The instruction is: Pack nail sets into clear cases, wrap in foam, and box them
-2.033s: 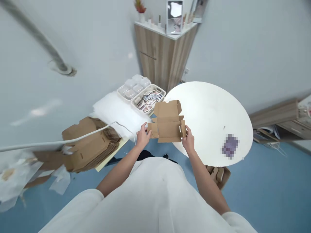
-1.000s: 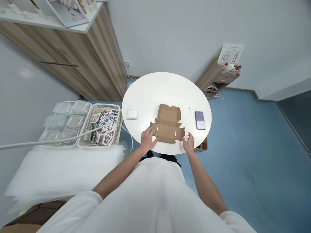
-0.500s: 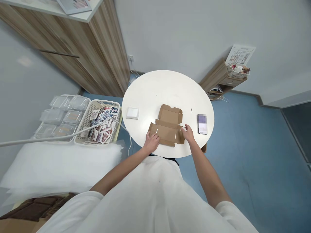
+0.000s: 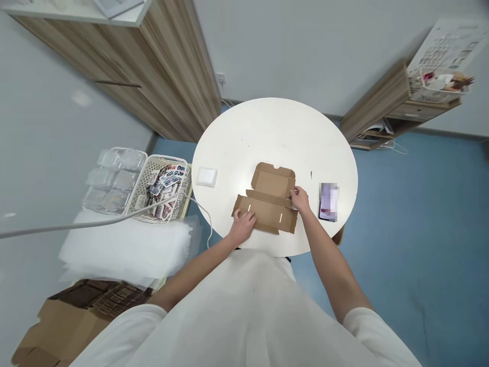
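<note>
A flat, unfolded brown cardboard box (image 4: 265,211) lies near the front edge of the round white table (image 4: 275,122). Its lid panel points away from me, and two white slots show in the nearer panel. My left hand (image 4: 243,227) is curled over the near left corner of the cardboard, gripping it. At the right side, my right hand (image 4: 300,199) pinches the small flap by the fold between lid and base. A small white packet (image 4: 207,177) rests at the left of the table. On the right lies a phone (image 4: 328,202), its screen blurred out.
Left of the table stand a white basket of printed cards (image 4: 164,188) and a basket of clear plastic boxes (image 4: 114,178). White foam sheets (image 4: 130,247) and an open carton (image 4: 64,326) are nearer. A white cable (image 4: 153,206) crosses there. A wooden shelf (image 4: 382,112) stands back right.
My right hand has moved up along the cardboard's right side to the flap by the fold. My left hand still grips the near left corner. The camera view has shifted.
</note>
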`<state>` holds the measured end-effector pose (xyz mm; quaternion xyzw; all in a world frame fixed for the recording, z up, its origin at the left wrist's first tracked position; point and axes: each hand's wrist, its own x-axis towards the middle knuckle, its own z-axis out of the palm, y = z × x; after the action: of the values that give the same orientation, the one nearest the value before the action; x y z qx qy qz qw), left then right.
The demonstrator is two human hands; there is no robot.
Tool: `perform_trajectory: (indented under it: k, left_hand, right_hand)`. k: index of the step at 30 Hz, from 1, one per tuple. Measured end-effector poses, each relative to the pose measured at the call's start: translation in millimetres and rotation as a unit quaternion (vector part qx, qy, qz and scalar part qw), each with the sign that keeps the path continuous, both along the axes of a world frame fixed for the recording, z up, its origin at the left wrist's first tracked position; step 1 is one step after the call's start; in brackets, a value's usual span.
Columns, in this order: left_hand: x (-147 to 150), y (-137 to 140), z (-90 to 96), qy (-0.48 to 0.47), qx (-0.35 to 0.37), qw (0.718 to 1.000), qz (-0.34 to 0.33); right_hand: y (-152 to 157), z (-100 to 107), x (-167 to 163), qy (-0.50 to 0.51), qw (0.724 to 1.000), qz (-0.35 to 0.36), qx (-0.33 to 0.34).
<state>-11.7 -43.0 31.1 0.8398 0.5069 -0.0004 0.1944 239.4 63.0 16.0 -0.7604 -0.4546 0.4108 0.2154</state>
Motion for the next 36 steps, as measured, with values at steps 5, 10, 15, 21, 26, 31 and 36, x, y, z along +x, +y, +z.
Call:
perform_trajectory:
  k: [5, 10, 15, 21, 26, 31, 36]
  left_hand:
    - [18.2, 24.3, 14.8, 0.052, 0.011, 0.998, 0.043]
    - [29.0, 44.7, 22.0, 0.099, -0.013, 0.993, 0.056]
    - [30.9, 48.1, 20.3, 0.092, -0.035, 0.994, 0.054]
    - [28.6, 42.5, 15.7, 0.063, -0.026, 0.996, 0.06]
    - [25.1, 37.6, 9.5, 0.024, 0.01, 0.998, 0.052]
    - [17.2, 28.2, 10.4, 0.012, 0.027, 0.999, 0.016]
    - [-16.9, 3.7, 8.9, 0.009, 0.046, 0.994, 0.101]
  right_hand:
    - [6.0, 4.1, 2.7, 0.008, 0.998, 0.06, 0.034]
    - [6.6, 13.5, 4.4, 0.029, 0.993, 0.104, 0.036]
    - [4.1, 7.1, 6.0, 0.039, 0.991, 0.128, 0.012]
    - [-12.8, 17.0, 1.3, -0.06, 0.985, 0.162, 0.017]
    - [-55.6, 38.6, -15.3, -0.216, 0.911, 0.334, 0.108]
    - [-84.6, 34.2, -33.2, -0.28, 0.852, 0.436, 0.071]
    - [-94.1, 24.4, -43.5, -0.304, 0.852, 0.423, 0.041]
